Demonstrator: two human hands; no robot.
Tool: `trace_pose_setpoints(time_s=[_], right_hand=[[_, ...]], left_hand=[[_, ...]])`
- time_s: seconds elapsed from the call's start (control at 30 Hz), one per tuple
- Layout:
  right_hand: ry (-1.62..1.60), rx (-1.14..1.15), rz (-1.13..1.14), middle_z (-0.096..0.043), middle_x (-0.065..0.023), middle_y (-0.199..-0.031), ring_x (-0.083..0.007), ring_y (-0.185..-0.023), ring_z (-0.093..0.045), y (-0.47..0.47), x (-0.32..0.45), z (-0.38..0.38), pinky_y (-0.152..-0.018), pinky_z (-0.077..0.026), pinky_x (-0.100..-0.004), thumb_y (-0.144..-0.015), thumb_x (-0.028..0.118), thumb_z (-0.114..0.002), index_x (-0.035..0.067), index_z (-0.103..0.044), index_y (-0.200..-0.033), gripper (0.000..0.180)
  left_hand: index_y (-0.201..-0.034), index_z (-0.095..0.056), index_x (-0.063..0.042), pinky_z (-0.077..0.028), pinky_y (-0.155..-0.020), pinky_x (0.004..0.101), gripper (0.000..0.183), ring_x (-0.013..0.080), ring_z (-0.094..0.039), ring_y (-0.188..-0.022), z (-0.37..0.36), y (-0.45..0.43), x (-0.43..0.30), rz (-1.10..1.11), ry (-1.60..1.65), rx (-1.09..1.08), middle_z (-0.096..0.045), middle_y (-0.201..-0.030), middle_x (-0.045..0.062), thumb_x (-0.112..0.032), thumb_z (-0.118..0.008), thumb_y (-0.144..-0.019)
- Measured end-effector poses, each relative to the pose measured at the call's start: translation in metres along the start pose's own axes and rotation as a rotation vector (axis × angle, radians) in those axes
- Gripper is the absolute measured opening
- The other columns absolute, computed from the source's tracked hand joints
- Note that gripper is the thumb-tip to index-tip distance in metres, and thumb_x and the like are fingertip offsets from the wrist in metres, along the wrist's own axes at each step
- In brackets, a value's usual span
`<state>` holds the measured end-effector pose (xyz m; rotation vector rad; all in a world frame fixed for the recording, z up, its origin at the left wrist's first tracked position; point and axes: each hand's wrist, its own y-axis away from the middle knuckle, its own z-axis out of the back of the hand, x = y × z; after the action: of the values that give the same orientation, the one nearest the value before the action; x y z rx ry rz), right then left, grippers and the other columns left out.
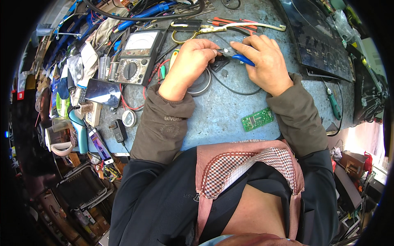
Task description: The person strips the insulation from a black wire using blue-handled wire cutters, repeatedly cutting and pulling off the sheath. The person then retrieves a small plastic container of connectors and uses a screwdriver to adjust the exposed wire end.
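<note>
My right hand (pixel 261 58) holds small pliers with blue handles (pixel 243 59), their jaws pointing left. My left hand (pixel 195 61) pinches the end of a thin black cable (pixel 234 91) at the jaws; the exact grip there is partly hidden by the fingers. The cable loops down over the blue bench top under both hands. A small black part (pixel 220 63) lies just below the pliers, with a small grey piece (pixel 225 73) under it. Nearer my right forearm lies a green circuit board (pixel 257 119).
An analog multimeter (pixel 138 58), a dark phone (pixel 103 93), a black power adapter (pixel 118 130) and a solder tin (pixel 129 118) sit at left. Scissors (pixel 184 37) and red-handled tools (pixel 234 24) lie beyond my hands. A dark glass panel (pixel 317 37) and a green screwdriver (pixel 334 106) are at right.
</note>
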<state>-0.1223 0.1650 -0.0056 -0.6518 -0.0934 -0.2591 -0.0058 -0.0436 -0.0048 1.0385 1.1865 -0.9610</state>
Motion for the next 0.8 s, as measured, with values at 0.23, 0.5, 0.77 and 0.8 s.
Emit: trace_pose_setpoints(time_s=[0.23, 0.5, 0.77, 0.8], right_hand=[[-0.031, -0.003, -0.005, -0.065, -0.0026, -0.104, -0.026, -0.1, -0.064, 0.0003, -0.0013, -0.0024, -0.083, -0.049, -0.0408, -0.072, -0.003, -0.073, 0.016, -0.074, -0.122, 0.053], [-0.045, -0.019, -0.001, -0.065, -0.0045, -0.1, -0.0282, -0.094, -0.065, -0.0006, 0.0005, -0.0034, -0.081, -0.054, -0.0418, -0.073, -0.003, -0.072, 0.014, -0.075, -0.119, 0.049], [-0.031, -0.005, 0.012, -0.068, -0.0082, -0.102, -0.0306, -0.091, -0.067, 0.0, 0.0021, -0.0014, -0.078, -0.057, -0.0408, -0.075, -0.003, -0.073, 0.011, -0.074, -0.123, 0.05], [-0.032, -0.006, 0.013, -0.069, -0.0082, -0.102, -0.0306, -0.091, -0.068, 0.0001, 0.0022, -0.0011, -0.078, -0.057, -0.0407, -0.075, -0.003, -0.073, 0.011, -0.074, -0.123, 0.05]], left_hand=[[-0.101, -0.073, 0.002, -0.03, -0.051, 0.019, 0.018, 0.0021, -0.044, -0.058, 0.0, 0.0003, -0.0041, 0.031, 0.03, -0.006, -0.064, -0.075, -0.001, -0.008, -0.06, -0.093], [-0.102, -0.073, 0.002, -0.031, -0.051, 0.0191, 0.017, 0.0023, -0.044, -0.058, 0.0, -0.0001, -0.0036, 0.029, 0.04, -0.01, -0.063, -0.075, -0.001, -0.008, -0.062, -0.094], [-0.103, -0.073, 0.002, -0.032, -0.052, 0.0204, 0.016, 0.0029, -0.045, -0.058, -0.0003, -0.0014, 0.0, 0.017, -0.014, -0.037, -0.063, -0.075, -0.002, -0.008, -0.065, -0.093], [-0.103, -0.073, 0.002, -0.032, -0.053, 0.0205, 0.016, 0.0029, -0.045, -0.058, -0.0003, -0.0019, 0.001, 0.013, -0.021, -0.038, -0.063, -0.075, -0.002, -0.008, -0.065, -0.093]])
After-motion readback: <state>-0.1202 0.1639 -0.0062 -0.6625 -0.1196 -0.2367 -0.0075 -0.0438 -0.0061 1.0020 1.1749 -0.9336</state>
